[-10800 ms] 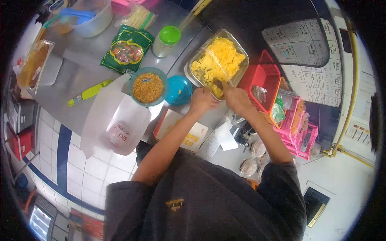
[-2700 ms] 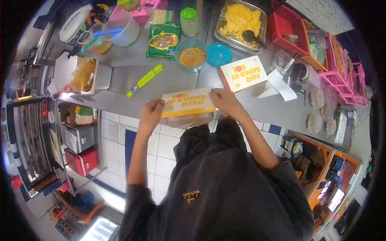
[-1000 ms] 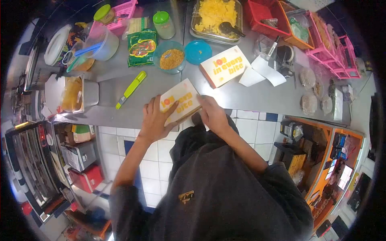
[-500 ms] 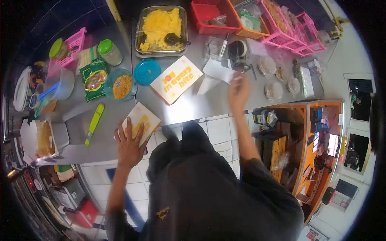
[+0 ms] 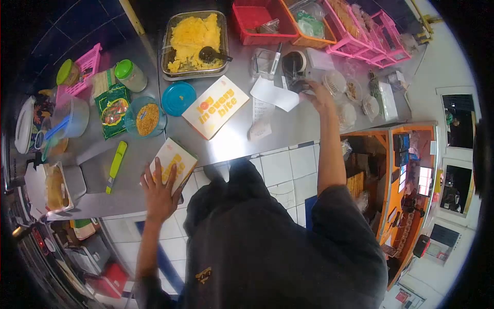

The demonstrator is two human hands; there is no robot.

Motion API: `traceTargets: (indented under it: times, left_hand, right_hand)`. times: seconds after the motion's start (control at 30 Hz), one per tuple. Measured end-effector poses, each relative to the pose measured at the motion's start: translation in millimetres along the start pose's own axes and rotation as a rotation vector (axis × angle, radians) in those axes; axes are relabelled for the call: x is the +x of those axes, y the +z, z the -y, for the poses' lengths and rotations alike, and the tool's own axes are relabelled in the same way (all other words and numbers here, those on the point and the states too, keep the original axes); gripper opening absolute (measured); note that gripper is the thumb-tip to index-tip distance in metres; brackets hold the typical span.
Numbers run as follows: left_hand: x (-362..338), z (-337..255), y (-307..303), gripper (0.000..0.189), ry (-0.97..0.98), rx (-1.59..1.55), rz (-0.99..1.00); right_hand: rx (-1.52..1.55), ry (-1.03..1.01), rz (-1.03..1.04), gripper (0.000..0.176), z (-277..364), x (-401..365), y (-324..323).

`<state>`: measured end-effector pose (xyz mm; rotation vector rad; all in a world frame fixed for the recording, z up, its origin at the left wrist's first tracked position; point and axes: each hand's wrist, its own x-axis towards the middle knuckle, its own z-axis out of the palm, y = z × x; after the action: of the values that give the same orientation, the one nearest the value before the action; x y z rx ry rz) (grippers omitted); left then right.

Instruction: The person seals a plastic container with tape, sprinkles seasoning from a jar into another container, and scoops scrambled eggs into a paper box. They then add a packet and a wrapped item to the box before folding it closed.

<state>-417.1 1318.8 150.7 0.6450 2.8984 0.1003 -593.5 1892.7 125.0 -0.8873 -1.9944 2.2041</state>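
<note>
My left hand (image 5: 162, 193) lies with its fingers spread on a white cardboard box (image 5: 177, 158) with yellow lettering, at the table's front edge. A second such box (image 5: 215, 107), reading "Joy in every bite", lies flat farther in. My right hand (image 5: 321, 98) is at the right of the table, its fingers bent together beside a dark roll of tape (image 5: 295, 63); what they hold, if anything, I cannot make out. Just left of it are a curled white paper strip (image 5: 275, 95) and a printed receipt (image 5: 261, 110).
Behind the boxes stands a tray of yellow food (image 5: 195, 36) with a black scoop (image 5: 212, 54). A green cutter knife (image 5: 116, 164), a bowl of brown crumbs (image 5: 145, 121) and a teal lid (image 5: 179, 99) lie left. Pink baskets (image 5: 355, 46) and clear plastic cups (image 5: 346, 116) are right.
My right hand has moved right and a little away from me, off the white paper strip. The receipt now lies more in the open. My left hand stays on the small box.
</note>
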Motion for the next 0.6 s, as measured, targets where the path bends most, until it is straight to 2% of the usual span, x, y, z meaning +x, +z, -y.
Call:
traceTargets:
  times: [0.03,0.17,0.23,0.37,0.43,0.5,0.57,0.6]
  left_hand:
    - [0,0,1,0.070,-0.002,-0.002,0.001]
    - [2,-3,1,0.072,-0.018,-0.007,-0.018]
    - [2,-5,0,0.072,-0.031,-0.007,-0.012]
    - [2,-6,1,0.069,-0.027,-0.008,-0.053]
    - [3,-8,0,0.067,-0.046,-0.004,-0.078]
    - [2,-12,0,0.067,-0.112,-0.054,-0.065]
    - [-1,-11,5,0.067,-0.149,-0.059,-0.093]
    - [0,-11,7,0.067,-0.116,-0.080,-0.146]
  right_hand:
    - [0.185,-0.070,-0.002,0.026,-9,-3,-4]
    - [0.354,-0.196,-0.037,0.026,-43,-26,1]
    - [0.110,-0.271,-0.052,0.023,-65,-17,-8]
    - [-0.011,-0.265,-0.140,0.022,-56,-13,-9]
    - [-0.673,-0.369,-0.296,0.018,-40,-23,-15]
    - [-0.430,-0.534,-0.241,0.018,-37,-30,-19]
    - [-0.286,-0.489,-0.157,0.021,5,-109,56]
    - [-0.283,-0.440,0.075,0.020,7,-140,86]
